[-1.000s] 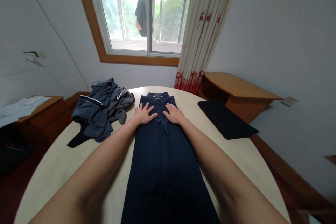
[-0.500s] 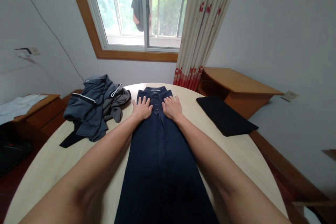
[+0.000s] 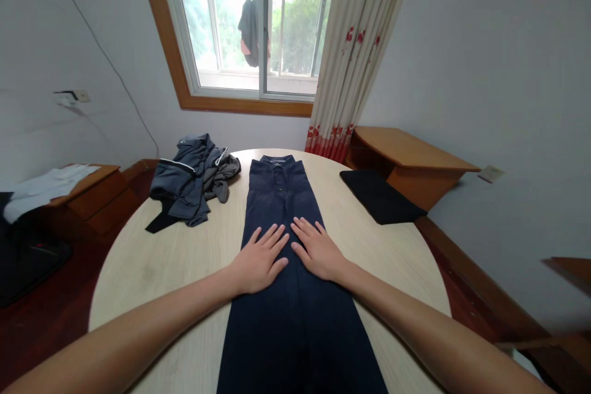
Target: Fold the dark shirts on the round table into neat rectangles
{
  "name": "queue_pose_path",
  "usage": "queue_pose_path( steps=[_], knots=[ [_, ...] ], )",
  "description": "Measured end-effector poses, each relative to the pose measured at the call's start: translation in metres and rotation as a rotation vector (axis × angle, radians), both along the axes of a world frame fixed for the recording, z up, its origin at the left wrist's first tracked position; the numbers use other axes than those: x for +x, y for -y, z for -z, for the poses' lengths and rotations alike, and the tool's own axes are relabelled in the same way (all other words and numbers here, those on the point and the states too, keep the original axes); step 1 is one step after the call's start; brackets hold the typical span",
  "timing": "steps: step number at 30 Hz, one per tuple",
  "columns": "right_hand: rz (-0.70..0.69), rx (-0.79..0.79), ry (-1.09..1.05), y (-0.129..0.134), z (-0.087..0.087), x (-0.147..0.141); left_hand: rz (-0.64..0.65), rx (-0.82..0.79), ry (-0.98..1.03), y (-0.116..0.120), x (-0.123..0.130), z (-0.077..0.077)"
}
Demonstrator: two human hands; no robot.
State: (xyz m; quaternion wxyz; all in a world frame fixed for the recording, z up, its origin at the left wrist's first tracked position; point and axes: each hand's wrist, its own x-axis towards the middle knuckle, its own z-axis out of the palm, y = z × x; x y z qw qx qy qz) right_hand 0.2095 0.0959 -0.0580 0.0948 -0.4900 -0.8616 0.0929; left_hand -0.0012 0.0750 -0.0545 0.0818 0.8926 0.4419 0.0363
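Note:
Dark navy trousers lie stretched out lengthwise, waistband at the far end and legs running toward me past the bottom of the view. My left hand rests flat on the left side of the trousers, fingers spread. On the right side, my right hand also lies flat with its fingers extended. Both palms press on the upper legs, below the buttoned fly, with a narrow gap between the hands. Neither hand grips the cloth.
The trousers lie on a round pale wooden table. A heap of grey and dark clothes sits at the back left. To the right lies a folded black garment. Beyond stand a wooden desk, a curtain and a window.
Both hands have slid from near the waistband toward me along the trousers, staying flat. The waistband now lies flatter and uncovered. My view has shifted slightly.

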Motion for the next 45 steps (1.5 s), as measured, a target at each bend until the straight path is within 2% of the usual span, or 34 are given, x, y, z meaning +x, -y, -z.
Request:
queue_pose_path(
  steps=[3, 7, 10, 13, 16, 18, 21, 24, 29, 34, 38, 40, 42, 44, 45],
  knots=[
    [-0.036, -0.016, -0.079, 0.046, 0.001, 0.011, 0.031, -0.027, 0.05, 0.042, -0.009, 0.002],
    [-0.106, -0.028, -0.159, 0.104, 0.005, 0.02, 0.113, -0.054, 0.114, 0.097, -0.017, 0.015],
    [-0.179, -0.049, -0.181, 0.125, 0.007, 0.026, 0.196, -0.092, 0.156, 0.115, -0.021, 0.018],
    [-0.159, -0.053, -0.204, 0.108, 0.005, 0.036, 0.169, -0.109, 0.199, 0.095, -0.029, 0.004],
    [-0.099, -0.017, -0.264, 0.062, 0.0, 0.053, 0.071, -0.062, 0.215, 0.046, -0.043, -0.017],
    [-0.08, 0.013, -0.297, 0.029, -0.003, 0.065, 0.052, -0.011, 0.186, 0.015, -0.055, -0.028],
    [-0.069, 0.036, -0.333, -0.003, -0.005, 0.08, 0.059, 0.019, 0.167, -0.009, -0.072, -0.034],
    [-0.098, 0.008, -0.349, -0.003, -0.007, 0.088, 0.102, -0.068, 0.193, -0.004, -0.086, -0.033],
    [-0.205, -0.117, -0.333, 0.029, -0.018, 0.088, 0.222, -0.245, 0.224, 0.027, -0.094, -0.034],
    [-0.305, -0.223, -0.285, 0.053, -0.028, 0.08, 0.338, -0.298, 0.296, 0.055, -0.085, -0.028],
    [-0.35, -0.287, -0.342, 0.068, -0.038, 0.075, 0.332, -0.275, 0.368, 0.07, -0.08, -0.027],
    [-0.395, -0.361, -0.345, 0.075, -0.051, 0.073, 0.36, -0.314, 0.433, 0.076, -0.079, -0.037],
    [-0.462, -0.464, -0.344, 0.078, -0.068, 0.07, 0.409, -0.424, 0.538, 0.076, -0.078, -0.055],
    [-0.521, -0.57, -0.377, 0.07, -0.084, 0.066, 0.407, -0.545, 0.673, 0.067, -0.077, -0.076],
    [-0.514, -0.602, -0.414, 0.061, -0.09, 0.062, 0.367, -0.58, 0.759, 0.057, -0.076, -0.085]
  ],
)
